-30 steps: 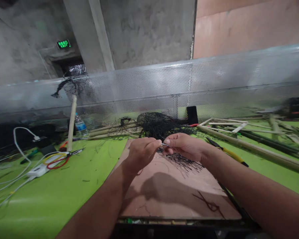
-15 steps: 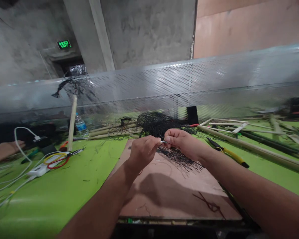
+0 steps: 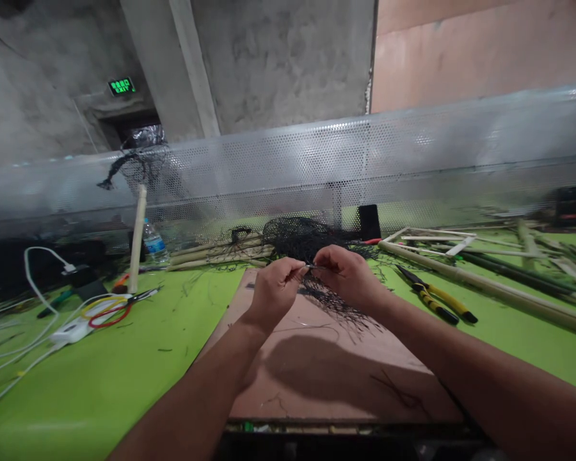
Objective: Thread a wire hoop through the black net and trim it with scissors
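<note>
My left hand (image 3: pixel 272 291) and my right hand (image 3: pixel 346 274) meet above a brown board (image 3: pixel 317 378), both with fingers pinched. Between their fingertips sits a small thin metal piece (image 3: pixel 311 266), and a piece of black netting (image 3: pixel 338 304) hangs from under my right hand down onto the board. A bigger heap of black netting (image 3: pixel 300 237) lies just behind my hands.
Yellow-handled pliers (image 3: pixel 436 304) lie right of the board on the green table (image 3: pixel 100 371). Bamboo poles (image 3: pixel 484 285) and a wooden frame (image 3: pixel 436 238) are at right. White cables, a power strip (image 3: pixel 72 330), a water bottle (image 3: pixel 153 242) and an upright pole (image 3: pixel 137 237) stand left. A perforated metal screen (image 3: pixel 317 173) lines the back.
Both hands have lifted slightly and moved away from me, taking the netting with them. Another person's hand that showed at the far left edge is gone.
</note>
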